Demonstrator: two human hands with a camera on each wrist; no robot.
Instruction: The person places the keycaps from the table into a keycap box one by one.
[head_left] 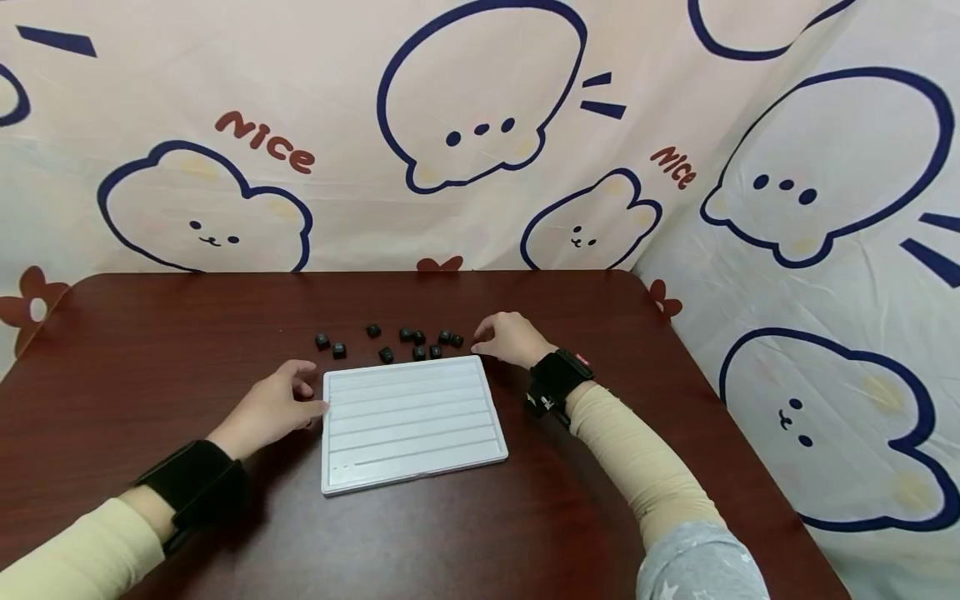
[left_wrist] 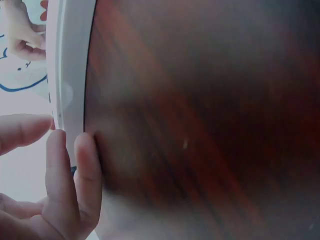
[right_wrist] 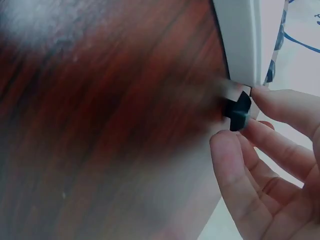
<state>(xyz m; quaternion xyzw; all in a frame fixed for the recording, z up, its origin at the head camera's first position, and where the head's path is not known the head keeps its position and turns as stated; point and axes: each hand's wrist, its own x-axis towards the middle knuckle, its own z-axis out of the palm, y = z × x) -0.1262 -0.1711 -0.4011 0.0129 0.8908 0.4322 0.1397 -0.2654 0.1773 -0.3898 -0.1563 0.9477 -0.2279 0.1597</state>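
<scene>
A white rectangular board with raised horizontal lines lies flat on the table. My left hand is at its left edge, the thumb reaching the rim and the other fingers loosely bent. In the left wrist view, fingertips rest by the board's side. At the far right corner is my right hand, its thumb by the corner and its fingers bent. Between these fingers in the right wrist view, a small black block shows; no grip on it is visible. Several small black blocks lie scattered behind the board.
The brown wooden table ends at a cloth wall with cartoon prints at the back and right. Two black blocks sit apart at the left of the scattered group.
</scene>
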